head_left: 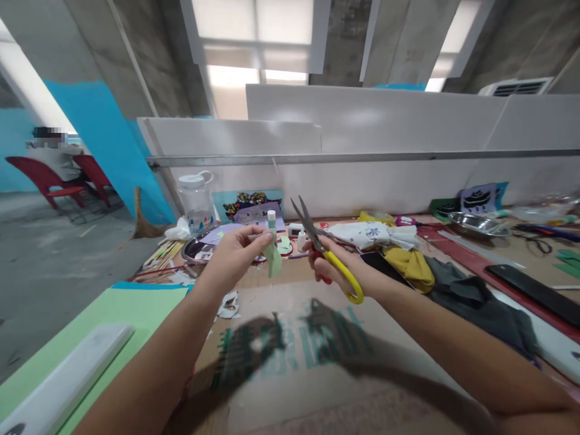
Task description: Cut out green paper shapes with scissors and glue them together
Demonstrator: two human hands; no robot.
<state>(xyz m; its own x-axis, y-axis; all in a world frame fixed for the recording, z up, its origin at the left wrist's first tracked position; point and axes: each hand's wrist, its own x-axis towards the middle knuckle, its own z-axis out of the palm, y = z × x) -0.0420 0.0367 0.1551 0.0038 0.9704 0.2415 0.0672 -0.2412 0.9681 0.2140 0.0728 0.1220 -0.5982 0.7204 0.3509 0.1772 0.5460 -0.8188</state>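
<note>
Between the thumb and fingers of my left hand (244,249) hangs a small strip of light green paper (273,260). My right hand (333,263) grips a pair of scissors (312,229) with yellow and red handles. Their blades point up and slightly left, parted a little, and stand apart from the paper. Both hands are raised over a cardboard sheet (290,374) with green printed characters. Behind the paper stands a glue stick (271,220), and a small white bottle (301,240) is between the hands, further back.
Light green sheets (149,311) lie at left under a long white object (72,380). A clear jug (196,202) stands at the back left. Cloths (410,269), a black phone (383,266) and a metal bowl (478,225) are at right. A person (54,157) sits far left.
</note>
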